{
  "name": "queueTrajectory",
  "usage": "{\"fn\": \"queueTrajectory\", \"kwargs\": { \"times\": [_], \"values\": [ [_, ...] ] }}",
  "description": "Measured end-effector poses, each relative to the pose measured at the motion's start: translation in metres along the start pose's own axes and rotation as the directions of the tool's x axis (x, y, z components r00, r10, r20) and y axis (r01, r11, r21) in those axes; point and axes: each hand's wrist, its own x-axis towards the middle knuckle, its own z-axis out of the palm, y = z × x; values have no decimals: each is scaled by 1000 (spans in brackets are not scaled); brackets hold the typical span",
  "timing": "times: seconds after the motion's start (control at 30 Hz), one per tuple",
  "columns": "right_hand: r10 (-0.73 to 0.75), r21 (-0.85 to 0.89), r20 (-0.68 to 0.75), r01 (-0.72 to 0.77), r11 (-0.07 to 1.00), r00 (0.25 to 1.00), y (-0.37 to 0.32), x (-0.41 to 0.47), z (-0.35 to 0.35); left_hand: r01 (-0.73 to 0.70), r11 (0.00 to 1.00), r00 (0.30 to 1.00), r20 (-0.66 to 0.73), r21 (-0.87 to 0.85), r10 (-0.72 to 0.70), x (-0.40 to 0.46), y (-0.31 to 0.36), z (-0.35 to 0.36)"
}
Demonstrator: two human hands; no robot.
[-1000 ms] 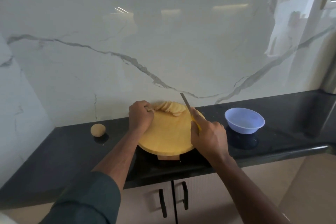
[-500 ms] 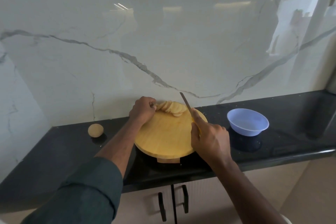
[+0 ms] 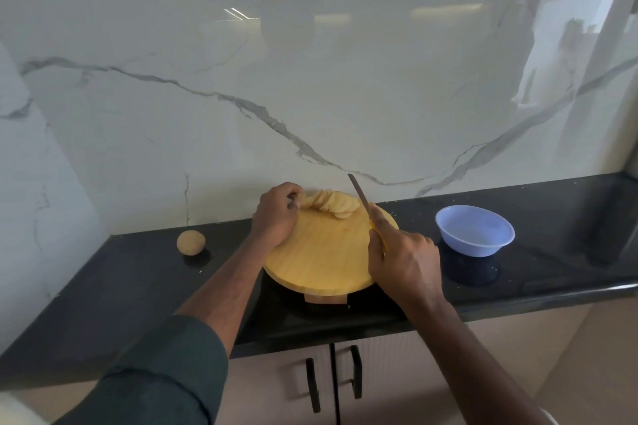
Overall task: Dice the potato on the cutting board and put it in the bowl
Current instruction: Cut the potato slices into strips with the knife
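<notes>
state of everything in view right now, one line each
potato slices: cut into rounds, fanned out on the board, not diced
cutting board: on the counter
knife: held, blade raised
bowl: empty
whole potato: uncut
left hand: holding the slices' end
right hand: gripping the knife

Little differs across the 3 pictures. The left hand (image 3: pixel 276 217) sits a touch farther toward the back edge of the cutting board (image 3: pixel 324 252) than 1 second ago, its curled fingers now pressed against the left end of the fanned potato slices (image 3: pixel 329 204). The row of slices looks slightly more spread toward the right. The right hand (image 3: pixel 404 259) with the knife (image 3: pixel 359 195) holds nearly the same pose, blade raised and tilted just right of the slices.
</notes>
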Motion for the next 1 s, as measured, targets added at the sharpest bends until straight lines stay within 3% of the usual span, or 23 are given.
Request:
{"fn": "queueTrajectory", "kwargs": {
  "times": [0.2,0.37,0.47,0.7,1.0],
  "values": [
    [24,-14,31,-24,1000,999,-5,1,-5,-54,996,998,25,-71,56,-13,7,-8],
    [38,-39,46,-36,999,998,-11,2,-10,-164,984,969,177,-74,175,-36,19,-7],
    [38,-101,126,-26,995,991,-16,1,-15,-216,975,950,218,-58,224,-47,21,-4],
    [170,-118,322,-139,983,931,-49,-8,-29,-163,982,961,208,-99,180,-50,23,-6],
    [191,-122,385,-156,980,903,-61,-16,-30,-181,980,971,145,-84,192,-56,27,0]
  ]
}}
